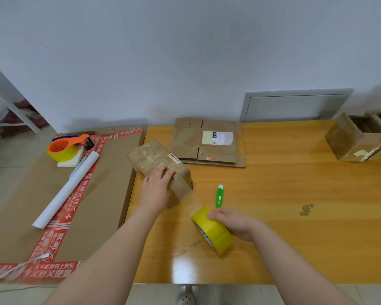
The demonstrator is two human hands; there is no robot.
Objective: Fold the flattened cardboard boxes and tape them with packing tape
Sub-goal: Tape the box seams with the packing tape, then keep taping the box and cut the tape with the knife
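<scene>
A small folded cardboard box lies on the wooden table, left of centre. My left hand presses flat on its near end, fingers straight over a strip of clear tape. That strip runs from the box down to a yellow roll of packing tape, which my right hand grips from the right, a little above the table. Several flattened cardboard boxes lie stacked at the table's back edge.
A green utility knife lies just right of the box. Folded boxes stand at the far right. On a big flat carton to the left sit an orange tape dispenser and a white paper roll.
</scene>
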